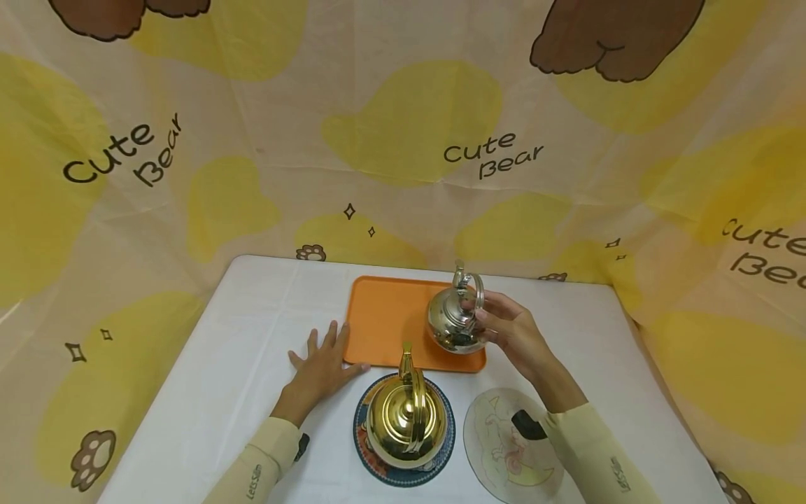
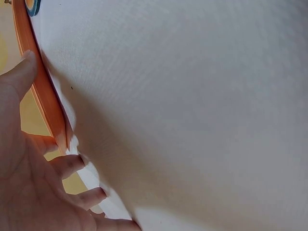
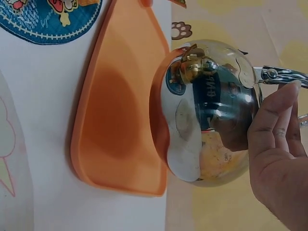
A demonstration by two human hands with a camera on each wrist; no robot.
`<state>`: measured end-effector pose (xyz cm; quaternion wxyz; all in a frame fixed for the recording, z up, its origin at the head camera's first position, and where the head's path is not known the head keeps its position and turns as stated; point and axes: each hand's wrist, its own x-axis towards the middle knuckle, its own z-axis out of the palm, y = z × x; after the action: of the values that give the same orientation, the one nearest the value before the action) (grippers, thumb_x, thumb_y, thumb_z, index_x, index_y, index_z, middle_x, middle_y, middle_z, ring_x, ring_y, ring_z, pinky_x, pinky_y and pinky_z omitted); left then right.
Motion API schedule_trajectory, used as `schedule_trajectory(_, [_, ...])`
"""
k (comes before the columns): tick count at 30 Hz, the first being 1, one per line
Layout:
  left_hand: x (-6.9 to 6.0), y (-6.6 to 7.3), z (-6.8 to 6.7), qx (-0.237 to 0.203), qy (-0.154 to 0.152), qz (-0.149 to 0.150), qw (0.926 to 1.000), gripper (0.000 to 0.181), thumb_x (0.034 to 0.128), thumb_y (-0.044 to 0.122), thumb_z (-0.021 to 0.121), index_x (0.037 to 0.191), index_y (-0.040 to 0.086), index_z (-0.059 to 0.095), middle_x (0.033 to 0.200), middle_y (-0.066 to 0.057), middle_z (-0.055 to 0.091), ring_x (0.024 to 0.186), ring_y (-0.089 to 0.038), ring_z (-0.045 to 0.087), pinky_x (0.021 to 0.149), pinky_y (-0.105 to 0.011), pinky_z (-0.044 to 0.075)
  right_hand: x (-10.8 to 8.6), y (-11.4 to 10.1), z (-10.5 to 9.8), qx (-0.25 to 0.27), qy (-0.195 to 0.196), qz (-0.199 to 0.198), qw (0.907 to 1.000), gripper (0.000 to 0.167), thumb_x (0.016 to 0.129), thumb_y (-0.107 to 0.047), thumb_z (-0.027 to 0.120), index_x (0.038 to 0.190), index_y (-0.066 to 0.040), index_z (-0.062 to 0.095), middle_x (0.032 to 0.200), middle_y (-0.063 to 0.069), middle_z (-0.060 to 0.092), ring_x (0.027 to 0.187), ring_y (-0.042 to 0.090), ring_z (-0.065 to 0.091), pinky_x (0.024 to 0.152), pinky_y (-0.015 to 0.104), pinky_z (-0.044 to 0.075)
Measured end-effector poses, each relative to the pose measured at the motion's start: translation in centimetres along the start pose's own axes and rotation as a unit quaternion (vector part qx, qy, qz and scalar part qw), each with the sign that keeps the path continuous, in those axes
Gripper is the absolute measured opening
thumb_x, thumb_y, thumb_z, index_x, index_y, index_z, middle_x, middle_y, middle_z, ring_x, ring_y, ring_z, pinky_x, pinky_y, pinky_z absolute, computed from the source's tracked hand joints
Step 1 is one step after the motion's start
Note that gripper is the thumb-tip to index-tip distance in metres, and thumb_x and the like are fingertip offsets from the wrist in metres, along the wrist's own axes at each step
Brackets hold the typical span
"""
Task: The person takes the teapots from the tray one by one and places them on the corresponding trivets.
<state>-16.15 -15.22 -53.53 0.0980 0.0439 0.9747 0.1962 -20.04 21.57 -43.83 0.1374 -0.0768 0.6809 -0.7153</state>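
My right hand [image 1: 519,336] grips the handle side of a shiny silver teapot [image 1: 453,332], which is over the right part of an orange tray [image 1: 384,315]. In the right wrist view the teapot [image 3: 211,125] shows its rounded, mirror-like body, with my thumb and fingers at the handle. My left hand [image 1: 321,364] lies at the tray's left edge with its fingers spread. Its thumb touches the orange rim [image 2: 45,91] in the left wrist view. Nearer to me, a gold teapot [image 1: 393,420] stands between my forearms on a round blue patterned mat [image 1: 403,479].
A round pale mat [image 1: 491,455] with a faint drawing lies right of the gold teapot, partly under my right forearm. White cloth [image 1: 277,301] covers the table. A yellow and beige printed curtain [image 1: 403,154] hangs behind the table's back edge and along both sides.
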Motion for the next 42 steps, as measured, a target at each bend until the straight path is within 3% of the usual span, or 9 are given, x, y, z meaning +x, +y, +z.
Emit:
schedule_trajectory(15, [0.2,0.1,0.0,0.000,-0.002,0.001,1.0000,0.100,0.0979,0.065,0.064,0.169,0.007,0.023,0.174,-0.025,0.019,0.155,-0.064,0.013,0.104,-0.095,0.011,-2.5,-0.5,-0.8,-0.016,-0.018,-0.030,0.9992,0.045,0.107,-0.012,0.063,0.147,0.006,0.052,0.131,0.005,0.073,0.107,0.018,0.066,0.084,0.032,0.060])
schedule_trajectory(27, [0.2,-0.1,0.1,-0.001,0.000,0.003,1.0000,0.100,0.0983,0.064,0.063,0.169,0.007,0.023,0.174,-0.025,0.019,0.155,-0.064,0.012,0.104,-0.095,0.010,-4.9,-0.4,-1.8,-0.041,-0.036,-0.062,0.9966,0.034,0.109,-0.005,0.056,0.141,0.003,0.059,0.132,0.004,0.071,0.113,0.021,0.063,0.086,0.033,0.059])
schedule_trajectory(42, [0.3,0.0,0.0,0.000,0.005,0.005,1.0000,0.099,0.0980,0.064,0.064,0.169,0.007,0.025,0.174,-0.025,0.020,0.155,-0.064,0.014,0.103,-0.095,0.012,-8.0,-0.6,-3.3,-0.006,-0.036,-0.084,0.9958,0.032,0.108,0.004,0.050,0.135,-0.002,0.065,0.129,0.002,0.074,0.101,0.012,0.067,0.077,0.027,0.059])
